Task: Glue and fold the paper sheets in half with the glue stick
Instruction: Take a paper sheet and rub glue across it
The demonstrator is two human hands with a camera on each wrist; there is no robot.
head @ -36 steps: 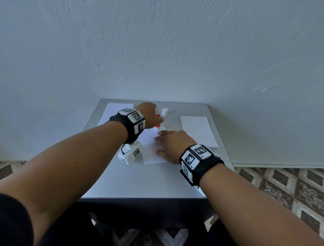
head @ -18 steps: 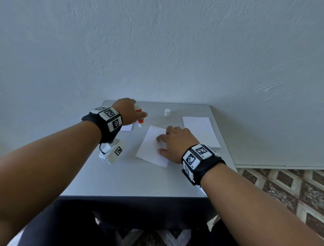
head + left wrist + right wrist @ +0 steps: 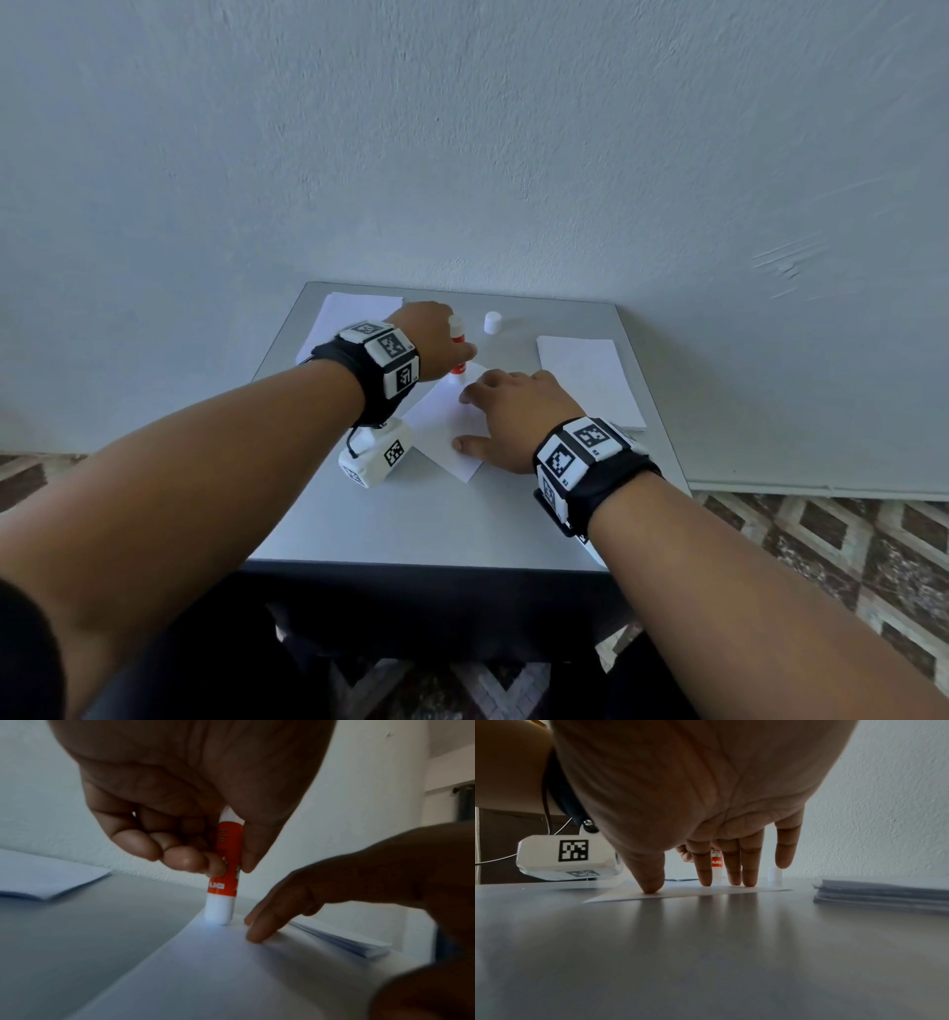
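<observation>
Left hand (image 3: 180, 801) of mine pinched the glue stick (image 3: 227, 866) upright, its tip on the paper sheet (image 3: 447, 426); beside it, my right hand (image 3: 513, 416) pressed spread fingers (image 3: 703, 866) on that sheet.

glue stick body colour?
Orange-red label band on the glue stick, white at both ends. Clearest in the left wrist view.
</observation>
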